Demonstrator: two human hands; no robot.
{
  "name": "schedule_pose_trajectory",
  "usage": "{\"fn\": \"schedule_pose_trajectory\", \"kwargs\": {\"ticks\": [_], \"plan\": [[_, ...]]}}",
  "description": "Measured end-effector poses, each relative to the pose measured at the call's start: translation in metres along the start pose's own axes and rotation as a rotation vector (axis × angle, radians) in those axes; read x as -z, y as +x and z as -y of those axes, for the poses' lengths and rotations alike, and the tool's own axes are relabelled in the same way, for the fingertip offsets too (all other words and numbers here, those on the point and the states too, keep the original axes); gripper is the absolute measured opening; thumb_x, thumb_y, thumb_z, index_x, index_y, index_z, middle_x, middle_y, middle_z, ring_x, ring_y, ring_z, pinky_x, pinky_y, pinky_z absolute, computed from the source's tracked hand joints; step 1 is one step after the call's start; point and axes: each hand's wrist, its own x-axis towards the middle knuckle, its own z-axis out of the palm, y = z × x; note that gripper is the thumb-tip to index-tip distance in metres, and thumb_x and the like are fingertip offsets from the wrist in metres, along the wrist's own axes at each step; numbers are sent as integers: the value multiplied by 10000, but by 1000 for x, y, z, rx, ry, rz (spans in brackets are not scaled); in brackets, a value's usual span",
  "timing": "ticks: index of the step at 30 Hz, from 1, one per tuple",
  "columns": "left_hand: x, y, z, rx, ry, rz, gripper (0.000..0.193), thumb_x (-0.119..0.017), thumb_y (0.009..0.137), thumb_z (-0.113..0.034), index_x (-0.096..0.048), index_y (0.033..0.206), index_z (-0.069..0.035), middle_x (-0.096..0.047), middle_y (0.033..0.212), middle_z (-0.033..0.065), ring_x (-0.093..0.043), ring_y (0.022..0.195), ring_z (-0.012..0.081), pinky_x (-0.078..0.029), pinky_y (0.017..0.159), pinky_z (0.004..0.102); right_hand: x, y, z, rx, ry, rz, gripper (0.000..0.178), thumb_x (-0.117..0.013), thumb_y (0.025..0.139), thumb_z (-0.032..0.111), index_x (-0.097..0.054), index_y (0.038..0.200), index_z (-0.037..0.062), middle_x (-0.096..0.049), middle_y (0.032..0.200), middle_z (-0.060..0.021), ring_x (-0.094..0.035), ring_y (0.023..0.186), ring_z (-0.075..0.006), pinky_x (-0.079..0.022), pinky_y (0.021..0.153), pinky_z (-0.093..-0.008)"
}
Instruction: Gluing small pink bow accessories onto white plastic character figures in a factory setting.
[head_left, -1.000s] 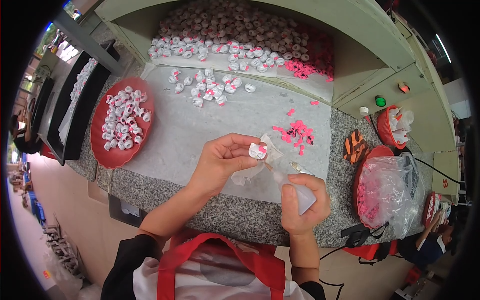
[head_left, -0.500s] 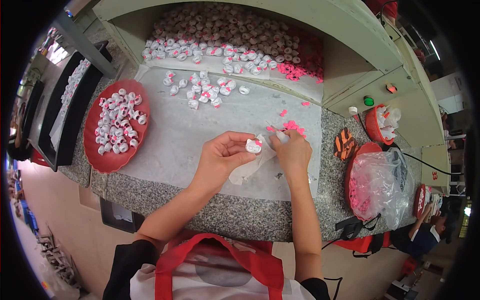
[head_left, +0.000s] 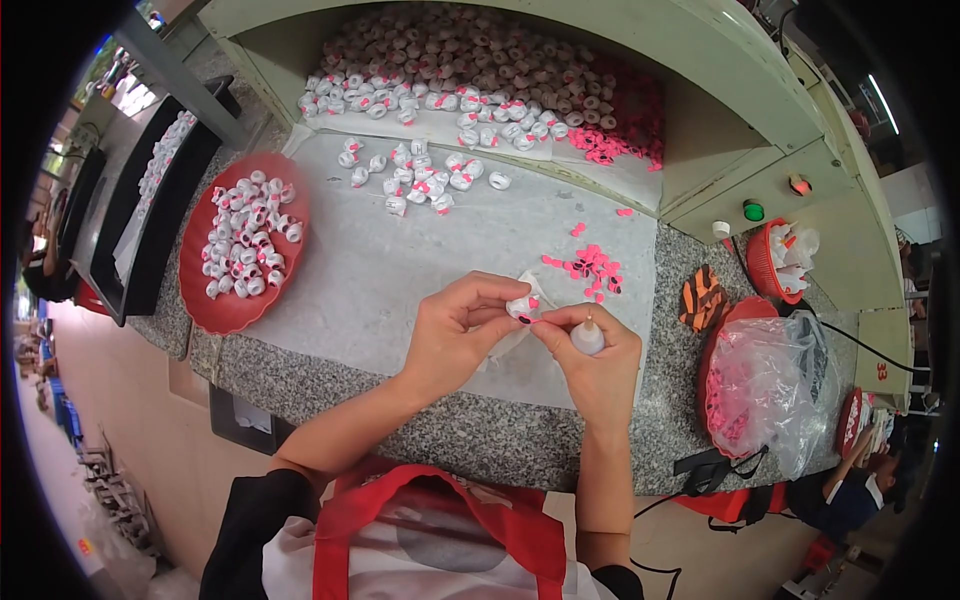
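My left hand [head_left: 452, 328] is closed, its thumb and fingers pinching a small white cat-head figurine [head_left: 520, 307] with a pink bow. At the figurine's lower edge, the fingertips of my right hand [head_left: 603, 368] hold a tiny pink piece with a dark side [head_left: 526, 319]. That same hand keeps a small white needle-tipped squeeze bottle [head_left: 587, 340] tucked in its fingers, needle upward. Beyond it, loose pink pieces [head_left: 596, 267] lie on the white sheet [head_left: 350, 262]. A crumpled white tissue [head_left: 529, 281] is partly hidden behind my hands.
More white figurines [head_left: 425, 182] sit farther back on the sheet. A red dish [head_left: 192, 290] of figurines stands at left. Behind, a pale green cabinet [head_left: 735, 135] shelters heaped parts. At right are a striped cloth [head_left: 700, 298], a red basket [head_left: 757, 262] and a plastic bag [head_left: 790, 375].
My right hand has come back from the pink pile to the figurine, now with a tiny piece at its fingertips. The bottle's needle has swung upward. The whole view has shifted slightly.
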Motion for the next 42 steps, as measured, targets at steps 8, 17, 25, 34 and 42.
{"fn": "schedule_pose_trajectory", "kwargs": {"ticks": [8, 17, 25, 34, 42], "plan": [[4, 0, -18, 160, -145, 119, 318, -542, 744, 118, -533, 1052, 38, -506, 1129, 159, -534, 983, 192, -454, 843, 283, -1, -6, 1, -52, 107, -74, 175, -697, 649, -28, -601, 791, 6, -576, 705, -3, -510, 653, -55, -408, 582, -184], [-4, -5, -10, -20, -75, 105, 245, -515, 793, 71, -543, 1034, 38, -532, 1075, 166, -535, 973, 198, -450, 832, 300, 4, -6, -3, 79, 68, 25, 237, -677, 655, -57, -611, 876, -5, -576, 756, -26, -514, 683, -63, -405, 621, -185], [0, 7, 0, 338, -223, -22, 247, -529, 826, -49, -529, 1063, 23, -606, 905, 96, -589, 850, 156, -480, 766, 267, -5, 4, -24, 33, 31, -40, 269, -677, 661, -39, -601, 916, 3, -596, 835, -53, -538, 700, -76, -431, 642, -204], [-1, -6, -23, 130, -189, 167, 243, -559, 803, -21, -498, 1033, 31, -602, 870, 124, -619, 753, 183, -505, 645, 249, -1, -7, -20, 264, 296, 56, 252, -671, 638, -80, -581, 864, -12, -581, 873, -107, -567, 704, -149, -480, 602, -238], [9, 1, -31, 181, -145, 156, 197, -547, 791, 35, -497, 981, 41, -604, 866, 148, -624, 731, 198, -503, 598, 241, -10, 5, -20, -2, 557, 120, 198, -654, 667, -67, -545, 826, -22, -583, 834, -141, -561, 655, -144, -464, 539, -230]]}}
